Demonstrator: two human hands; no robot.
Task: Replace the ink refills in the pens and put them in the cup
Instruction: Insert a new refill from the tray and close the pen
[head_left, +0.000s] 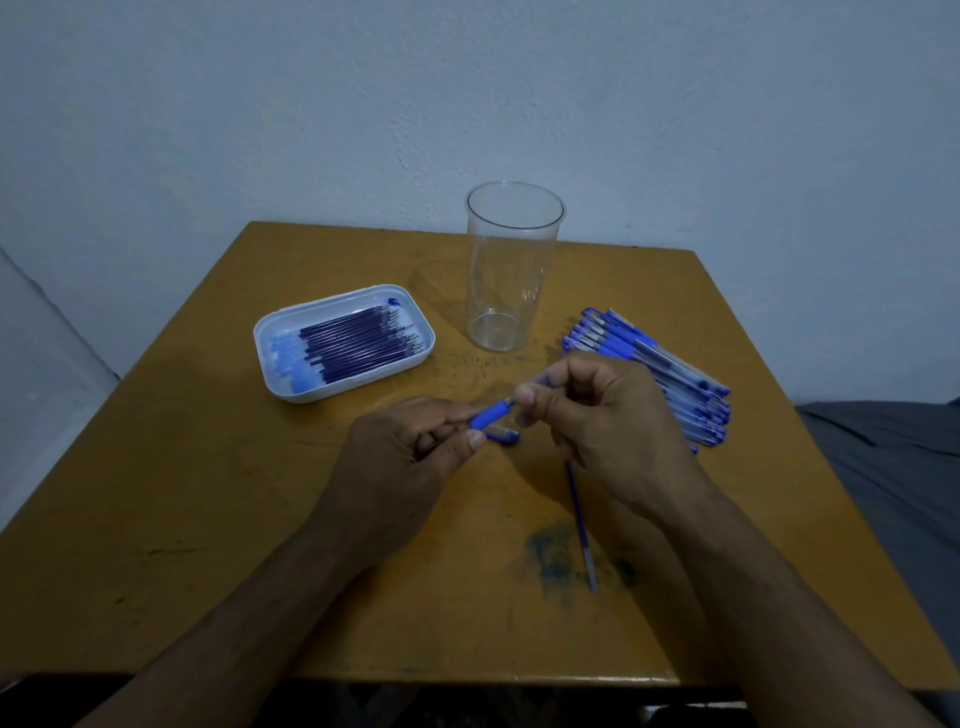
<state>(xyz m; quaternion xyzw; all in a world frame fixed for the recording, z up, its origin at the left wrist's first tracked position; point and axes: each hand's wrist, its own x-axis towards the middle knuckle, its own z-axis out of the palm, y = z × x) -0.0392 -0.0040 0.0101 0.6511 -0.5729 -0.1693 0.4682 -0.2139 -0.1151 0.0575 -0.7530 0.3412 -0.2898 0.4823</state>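
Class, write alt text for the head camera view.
Two hands hold a blue pen over a yellow table: left hand, right hand. Behind stand an empty clear cup, a refill tray and a pen pile.

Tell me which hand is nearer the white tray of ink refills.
Left. The left hand sits just in front of the white rectangular tray; the right hand is farther off, beside the blue pens.
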